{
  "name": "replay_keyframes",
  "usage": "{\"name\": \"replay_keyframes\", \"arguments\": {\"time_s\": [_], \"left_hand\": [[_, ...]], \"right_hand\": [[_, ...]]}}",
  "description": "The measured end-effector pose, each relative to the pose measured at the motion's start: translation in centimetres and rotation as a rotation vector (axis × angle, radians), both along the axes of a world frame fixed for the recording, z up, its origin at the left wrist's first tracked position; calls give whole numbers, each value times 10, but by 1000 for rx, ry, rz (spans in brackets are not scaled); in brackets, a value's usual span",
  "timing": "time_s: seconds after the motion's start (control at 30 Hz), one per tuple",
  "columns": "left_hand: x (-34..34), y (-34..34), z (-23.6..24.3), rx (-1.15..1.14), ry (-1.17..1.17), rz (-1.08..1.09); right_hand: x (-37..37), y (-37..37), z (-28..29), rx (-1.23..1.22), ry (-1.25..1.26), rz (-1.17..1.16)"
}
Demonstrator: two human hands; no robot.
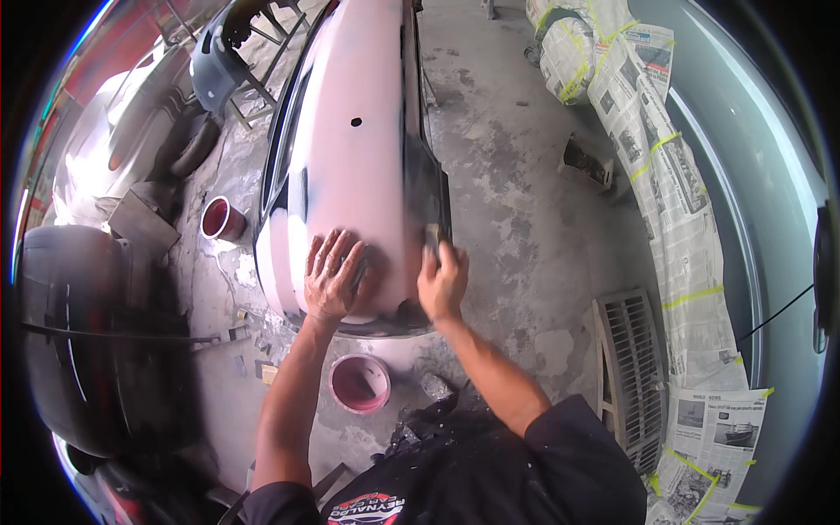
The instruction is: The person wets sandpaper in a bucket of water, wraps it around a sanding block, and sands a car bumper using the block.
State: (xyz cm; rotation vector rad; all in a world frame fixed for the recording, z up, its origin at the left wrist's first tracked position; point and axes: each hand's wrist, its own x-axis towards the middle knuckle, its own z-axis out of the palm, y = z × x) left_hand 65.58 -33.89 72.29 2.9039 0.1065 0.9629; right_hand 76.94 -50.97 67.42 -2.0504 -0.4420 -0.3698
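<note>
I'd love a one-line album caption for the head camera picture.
Left hand on a pink car panel, right hand holding a small tan block by its right side, pink bucket nearby.

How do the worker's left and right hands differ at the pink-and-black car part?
The left hand extends its fingers; the right hand curls round a small tan piece. The left hand is on the car part's pink face, the right hand near its darker edge. Both are bare.
</note>
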Motion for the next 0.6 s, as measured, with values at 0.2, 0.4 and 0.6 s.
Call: {"name": "replay_keyframes", "arguments": {"time_s": [0.2,0.4,0.6], "left_hand": [[10,-4,6,1,-15,-26],[-4,6,-8,31,3,11],[12,-10,9,8,7,-30]], "right_hand": [[64,21,14,-28,-19,1],[-42,-16,-21,95,-118,154],[99,40,47,120,-99,199]]}}
